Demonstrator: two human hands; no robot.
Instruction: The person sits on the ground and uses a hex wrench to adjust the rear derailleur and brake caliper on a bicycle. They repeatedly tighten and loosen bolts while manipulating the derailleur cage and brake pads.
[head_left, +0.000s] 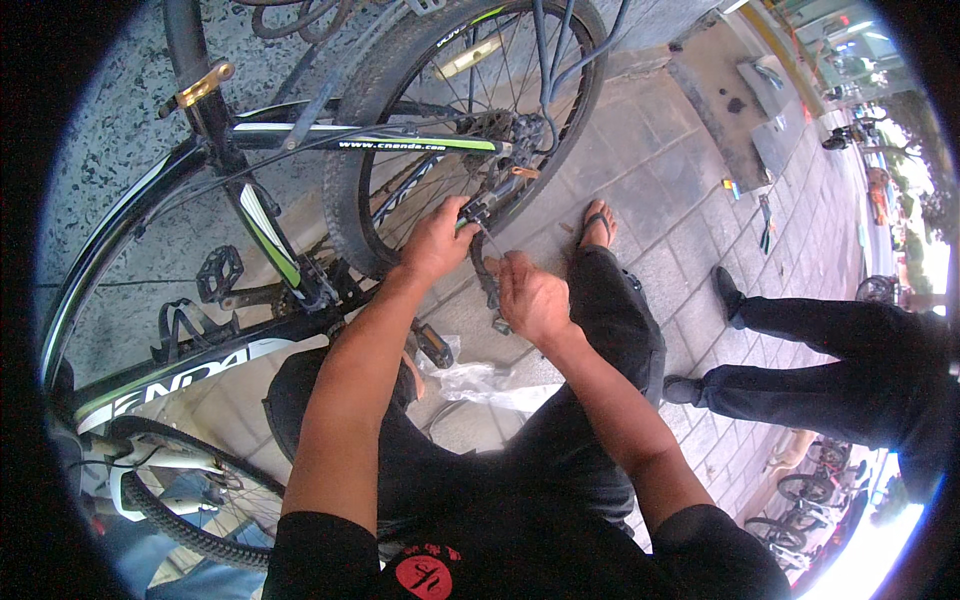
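Observation:
A black bicycle with green and white trim stands before me, its rear wheel (346, 161) at the top of the view. My left hand (439, 238) grips the rear derailleur (474, 213) between thumb and fingers, below the rear hub (527, 135). Close to its right, my right hand (534, 296) has curled fingers pinching what looks like a thin cable (491, 241) that runs up to the derailleur. A dark derailleur cage (481, 274) hangs between the hands, partly hidden by the right one. The right fingertips are partly hidden.
A pedal (433, 345) and clear plastic wrapping (480, 382) lie between my legs. Near my sandalled foot (598, 223), a green-and-black hand tool (766, 225) rests on the paving. A person in dark trousers (795, 330) stands at right. The front wheel (195, 495) is lower left.

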